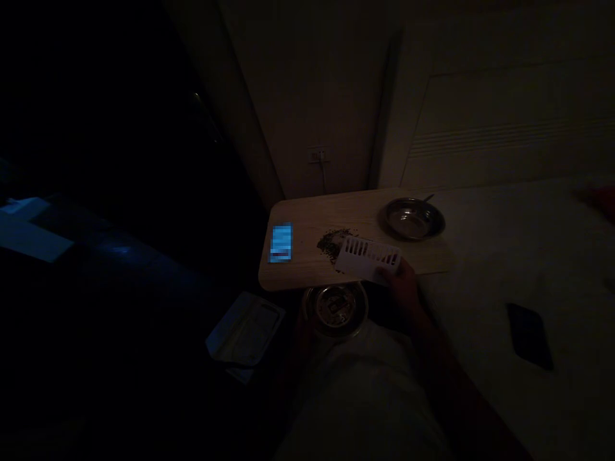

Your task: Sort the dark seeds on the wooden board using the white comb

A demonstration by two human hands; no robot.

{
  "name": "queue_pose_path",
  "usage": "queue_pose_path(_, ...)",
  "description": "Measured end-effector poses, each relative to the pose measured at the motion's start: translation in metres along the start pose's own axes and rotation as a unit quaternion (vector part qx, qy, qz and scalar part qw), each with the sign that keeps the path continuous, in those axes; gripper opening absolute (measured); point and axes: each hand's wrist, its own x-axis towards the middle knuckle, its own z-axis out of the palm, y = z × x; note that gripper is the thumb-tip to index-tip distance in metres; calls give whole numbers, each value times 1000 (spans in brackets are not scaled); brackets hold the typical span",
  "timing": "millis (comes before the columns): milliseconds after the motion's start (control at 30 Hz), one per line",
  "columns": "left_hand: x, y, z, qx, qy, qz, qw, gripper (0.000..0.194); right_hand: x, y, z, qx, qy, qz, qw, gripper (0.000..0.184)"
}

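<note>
The room is very dark. My right hand grips a white slotted plastic piece by its right end, thumb on top. The piece is tilted over a small heap of dark grains or seeds on a light wooden table. Just below the table's front edge is a round steel bowl with dark bits inside. At the bowl's left side my left hand shows dimly against the rim and appears to hold it; its fingers are mostly lost in shadow.
A wide steel bowl with a spoon handle stands at the table's right end. At the left end lies a lit phone. A dark flat object rests on the pale bed at right. A pale box-like container sits low at left.
</note>
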Motion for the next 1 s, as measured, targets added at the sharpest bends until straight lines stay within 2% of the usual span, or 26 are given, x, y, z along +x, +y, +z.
queue_pose_path(233,3,-4,-2,2,-7,20,1000,84,-1,4,2,4,-29,-1,1000,43)
queue_pose_path(367,7,-10,-3,-4,-34,34,999,85,-2,3,2,13,-36,3,999,41)
queue_pose_path(567,8,-16,-5,-1,-19,35,999,84,-4,0,2,19,-30,8,999,41)
queue_pose_path(1000,7,-14,-5,-13,-8,19,1000,85,-5,-3,3,13,-48,-3,999,39)
